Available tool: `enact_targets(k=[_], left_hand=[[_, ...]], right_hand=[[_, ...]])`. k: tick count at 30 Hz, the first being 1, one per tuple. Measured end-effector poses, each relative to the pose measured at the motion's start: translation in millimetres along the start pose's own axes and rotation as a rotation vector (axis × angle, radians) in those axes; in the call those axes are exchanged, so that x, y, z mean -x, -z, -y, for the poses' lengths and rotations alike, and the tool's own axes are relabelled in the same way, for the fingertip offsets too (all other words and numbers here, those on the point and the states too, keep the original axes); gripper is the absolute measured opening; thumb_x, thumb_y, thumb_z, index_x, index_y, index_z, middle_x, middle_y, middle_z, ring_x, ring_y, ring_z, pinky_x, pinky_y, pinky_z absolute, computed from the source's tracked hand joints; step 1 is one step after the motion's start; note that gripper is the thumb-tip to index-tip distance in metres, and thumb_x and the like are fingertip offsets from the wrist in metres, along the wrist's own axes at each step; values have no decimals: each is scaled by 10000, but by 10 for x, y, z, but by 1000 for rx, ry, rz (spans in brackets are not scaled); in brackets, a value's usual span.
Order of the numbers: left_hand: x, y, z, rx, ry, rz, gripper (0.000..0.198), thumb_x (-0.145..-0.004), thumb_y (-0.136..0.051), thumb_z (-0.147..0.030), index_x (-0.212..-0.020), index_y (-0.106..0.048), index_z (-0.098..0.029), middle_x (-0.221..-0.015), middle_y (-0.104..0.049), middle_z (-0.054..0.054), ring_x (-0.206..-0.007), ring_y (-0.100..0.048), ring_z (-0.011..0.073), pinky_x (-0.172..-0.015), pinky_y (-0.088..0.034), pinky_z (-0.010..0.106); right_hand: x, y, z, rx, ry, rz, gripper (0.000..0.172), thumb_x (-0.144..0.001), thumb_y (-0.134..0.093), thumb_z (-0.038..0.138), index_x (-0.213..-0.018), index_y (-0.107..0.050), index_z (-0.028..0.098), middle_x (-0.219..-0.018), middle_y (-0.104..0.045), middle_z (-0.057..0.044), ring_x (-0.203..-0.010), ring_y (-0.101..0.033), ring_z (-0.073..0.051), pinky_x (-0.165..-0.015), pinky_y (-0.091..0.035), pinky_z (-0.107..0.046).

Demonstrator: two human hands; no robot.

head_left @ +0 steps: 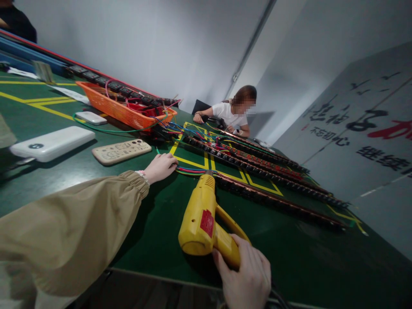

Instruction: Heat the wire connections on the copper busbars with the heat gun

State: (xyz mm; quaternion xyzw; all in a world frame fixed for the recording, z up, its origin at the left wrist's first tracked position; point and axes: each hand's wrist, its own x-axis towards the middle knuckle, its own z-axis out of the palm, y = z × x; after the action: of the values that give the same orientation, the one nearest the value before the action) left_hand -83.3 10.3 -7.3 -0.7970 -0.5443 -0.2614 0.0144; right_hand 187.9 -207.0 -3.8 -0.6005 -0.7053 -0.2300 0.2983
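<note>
My right hand [247,274] is wrapped round the handle of a yellow heat gun [201,216], whose nozzle points at the near end of a long black strip [277,201] on the green table [154,231]. My left hand [160,167], in a tan sleeve, rests on the table with fingers curled on a bunch of coloured wires [189,170] just in front of the nozzle. Several more long black strips with red parts [257,165] lie side by side beyond, with wires at their near ends.
An orange basket [122,111] with wires and parts stands at the back left. A beige remote-like device [121,151], a white power bank [53,143] and a small white box [91,117] lie on the left. A person in a white shirt [231,113] sits at the far end.
</note>
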Motion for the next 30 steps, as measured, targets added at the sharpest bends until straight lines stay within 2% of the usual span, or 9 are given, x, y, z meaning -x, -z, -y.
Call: enact_targets(k=[4, 8, 14, 20, 24, 30], left_hand=[[-3, 19, -23, 9, 8, 15, 233, -802, -425, -291, -866, -630, -202, -902, -624, 60, -885, -530, 217, -843, -328, 365], [-8, 49, -58, 16, 27, 21, 221, -774, -439, -312, -754, -620, -187, -813, -647, 52, -821, -543, 206, -785, -321, 340], [-7, 43, -57, -59, 34, -6, 369, -799, -410, -375, -538, -560, -162, -677, -638, 82, -757, -563, 221, -763, -304, 357], [-38, 35, -14, 95, 98, -59, 371, -856, -372, -417, -694, -588, -163, -784, -647, 44, -754, -560, 173, -768, -305, 319], [-54, 32, -4, 201, 105, -130, 397, -870, -358, -473, -767, -585, -164, -792, -631, 37, -688, -533, 141, -670, -315, 259], [-43, 44, -8, 231, 121, -121, 489, -852, -343, -552, -652, -580, -173, -629, -586, 17, -579, -475, 123, -554, -262, 238]], right_hand=[[2, -3, 2, -8, -12, 13, 510, -838, -409, 637, -958, -579, 171, -868, -627, -52, -790, -555, -205, -795, -358, -365], [7, -23, -15, -36, 11, 9, 522, -833, -407, 647, -975, -562, 168, -873, -623, -56, -790, -550, -203, -788, -356, -364], [17, -37, 6, -75, 41, 2, 511, -828, -433, 639, -973, -557, 165, -876, -620, -61, -797, -541, -203, -785, -358, -361], [15, -36, 9, -93, 35, -1, 505, -822, -459, 626, -971, -572, 157, -874, -620, -64, -803, -542, -203, -787, -358, -356], [7, -30, 13, -85, 20, 10, 523, -819, -426, 653, -967, -566, 171, -865, -616, -61, -796, -537, -208, -773, -357, -354], [-12, -14, -27, -63, 46, 62, 527, -816, -408, 670, -966, -553, 187, -856, -611, -46, -785, -543, -200, -757, -356, -344]])
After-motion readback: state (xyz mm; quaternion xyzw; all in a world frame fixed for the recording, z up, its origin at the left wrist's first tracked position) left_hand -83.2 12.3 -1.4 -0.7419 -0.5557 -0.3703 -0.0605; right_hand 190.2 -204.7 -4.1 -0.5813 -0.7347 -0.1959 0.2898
